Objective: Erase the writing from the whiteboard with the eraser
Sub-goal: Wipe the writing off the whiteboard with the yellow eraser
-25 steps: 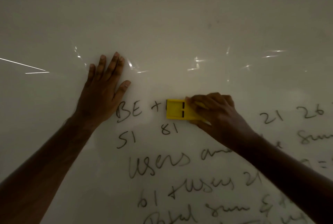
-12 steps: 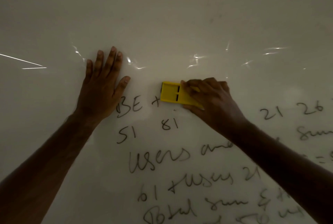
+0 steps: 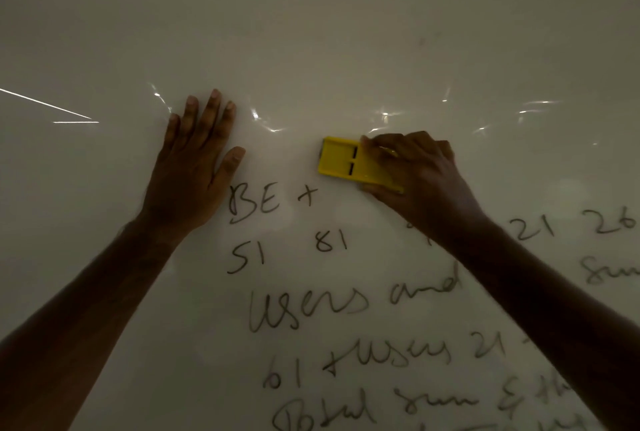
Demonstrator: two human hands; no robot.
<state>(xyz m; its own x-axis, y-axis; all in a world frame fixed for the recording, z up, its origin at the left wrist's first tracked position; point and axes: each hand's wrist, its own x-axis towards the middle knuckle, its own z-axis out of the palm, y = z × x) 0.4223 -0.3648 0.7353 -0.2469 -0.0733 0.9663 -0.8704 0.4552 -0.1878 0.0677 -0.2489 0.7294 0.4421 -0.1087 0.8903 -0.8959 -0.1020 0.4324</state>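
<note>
Left hand flat on glossy whiteboard, fingers spread and empty, right hand gripping flat yellow plastic eraser above handwritten dark writing

We are seeing two bare forearms — no sleeves showing — ending in the left hand and right hand, short nails catching light.

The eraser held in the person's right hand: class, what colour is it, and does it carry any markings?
The rectangular plastic eraser is bright yellow with two short black slots, seen in the head view.
</note>
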